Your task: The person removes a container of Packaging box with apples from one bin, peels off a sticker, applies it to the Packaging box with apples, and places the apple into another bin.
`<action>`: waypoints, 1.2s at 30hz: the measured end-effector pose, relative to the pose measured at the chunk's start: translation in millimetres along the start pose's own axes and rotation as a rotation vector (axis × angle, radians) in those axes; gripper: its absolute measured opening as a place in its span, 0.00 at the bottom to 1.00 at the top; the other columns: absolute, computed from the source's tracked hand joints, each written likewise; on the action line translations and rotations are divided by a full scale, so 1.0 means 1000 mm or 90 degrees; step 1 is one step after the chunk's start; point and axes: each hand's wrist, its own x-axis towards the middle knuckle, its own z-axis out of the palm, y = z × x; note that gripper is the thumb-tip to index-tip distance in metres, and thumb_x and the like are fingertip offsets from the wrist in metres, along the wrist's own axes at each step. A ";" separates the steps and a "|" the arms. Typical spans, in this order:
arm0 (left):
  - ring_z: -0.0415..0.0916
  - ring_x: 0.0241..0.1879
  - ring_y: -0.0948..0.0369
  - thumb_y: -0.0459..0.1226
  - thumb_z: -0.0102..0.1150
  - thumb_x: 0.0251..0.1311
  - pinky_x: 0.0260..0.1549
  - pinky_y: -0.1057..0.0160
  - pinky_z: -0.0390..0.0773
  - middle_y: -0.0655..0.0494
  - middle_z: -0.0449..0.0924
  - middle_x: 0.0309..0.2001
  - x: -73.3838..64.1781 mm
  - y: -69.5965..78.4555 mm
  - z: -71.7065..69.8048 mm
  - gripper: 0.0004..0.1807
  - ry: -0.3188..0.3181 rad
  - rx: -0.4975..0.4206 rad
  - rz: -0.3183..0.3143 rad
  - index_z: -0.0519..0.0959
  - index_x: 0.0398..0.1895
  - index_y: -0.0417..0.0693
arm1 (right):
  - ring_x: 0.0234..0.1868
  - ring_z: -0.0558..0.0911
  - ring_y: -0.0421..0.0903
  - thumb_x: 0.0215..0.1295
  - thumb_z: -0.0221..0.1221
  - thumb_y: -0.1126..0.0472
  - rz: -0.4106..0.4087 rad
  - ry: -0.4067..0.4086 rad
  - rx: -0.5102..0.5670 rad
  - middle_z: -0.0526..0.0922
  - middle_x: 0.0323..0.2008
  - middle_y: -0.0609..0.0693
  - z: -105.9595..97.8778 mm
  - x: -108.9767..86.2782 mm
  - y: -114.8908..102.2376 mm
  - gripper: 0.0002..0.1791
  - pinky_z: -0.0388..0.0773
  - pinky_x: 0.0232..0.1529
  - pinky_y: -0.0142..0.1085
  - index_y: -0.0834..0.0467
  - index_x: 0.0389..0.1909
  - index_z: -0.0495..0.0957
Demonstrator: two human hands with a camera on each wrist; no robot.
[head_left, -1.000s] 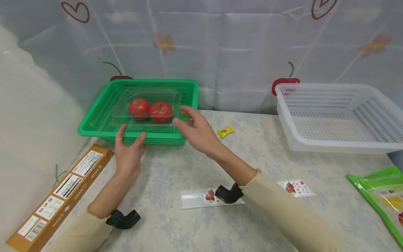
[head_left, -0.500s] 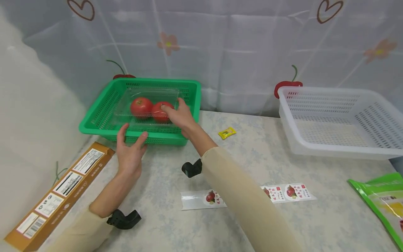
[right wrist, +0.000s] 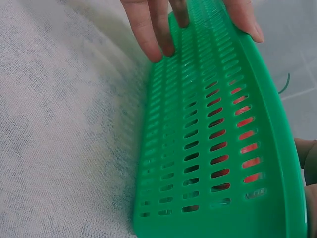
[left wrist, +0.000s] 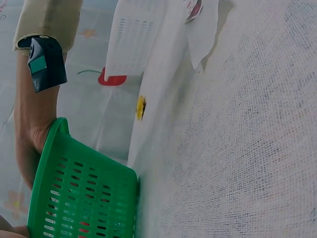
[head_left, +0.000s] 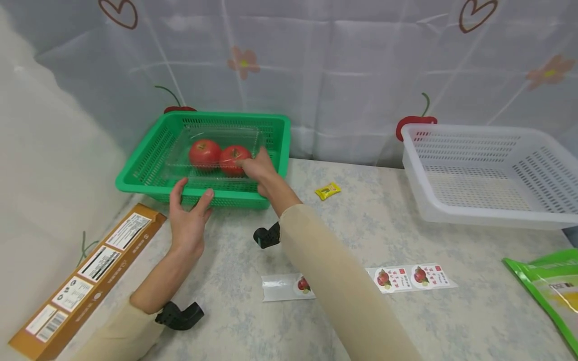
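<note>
A green basket (head_left: 140, 173) stands at the back left. Inside it lies a clear plastic container (head_left: 180, 135) with two tomatoes (head_left: 204, 153) visible through its lid. My left hand (head_left: 187, 225) touches the basket's front side, thumb and index finger at the rim. The right wrist view shows its fingers (right wrist: 141, 27), fairly straight, against the slotted outer wall. Reaching over the basket's right front corner, my right hand (head_left: 259, 168) holds the right end of the container, thumb on top. Its other fingers are mostly hidden.
A white basket (head_left: 469, 215) stands at the back right. A yellow wrapped candy (head_left: 328, 191) lies near the green basket. At the left is a long brown box (head_left: 90, 281). A label strip (head_left: 406, 280) lies mid-table, partly under the right sleeve; a green bag (head_left: 548, 286) is at right.
My right hand has moved left from beside the basket onto the container's right end, its thumb coming down on the lid. The left hand has stayed at the basket's front rim.
</note>
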 end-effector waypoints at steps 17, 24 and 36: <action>0.63 0.63 0.53 0.41 0.61 0.67 0.64 0.50 0.64 0.62 0.39 0.75 0.000 -0.001 0.000 0.38 0.002 0.032 -0.007 0.54 0.76 0.60 | 0.58 0.75 0.54 0.69 0.60 0.61 0.024 0.029 0.059 0.67 0.63 0.55 0.001 -0.002 0.002 0.32 0.77 0.52 0.43 0.63 0.69 0.59; 0.63 0.63 0.53 0.41 0.61 0.67 0.64 0.51 0.64 0.60 0.39 0.75 -0.001 -0.003 -0.001 0.38 0.002 0.027 0.002 0.54 0.76 0.58 | 0.59 0.74 0.54 0.64 0.64 0.59 0.037 0.003 0.088 0.65 0.64 0.56 0.001 -0.005 0.002 0.41 0.80 0.44 0.42 0.64 0.73 0.55; 0.63 0.63 0.53 0.44 0.60 0.67 0.64 0.52 0.65 0.62 0.38 0.76 -0.004 -0.005 -0.006 0.39 -0.010 0.072 0.017 0.52 0.76 0.59 | 0.72 0.55 0.67 0.59 0.65 0.63 0.077 -0.080 0.256 0.49 0.75 0.54 -0.006 -0.002 0.000 0.53 0.71 0.57 0.60 0.54 0.79 0.42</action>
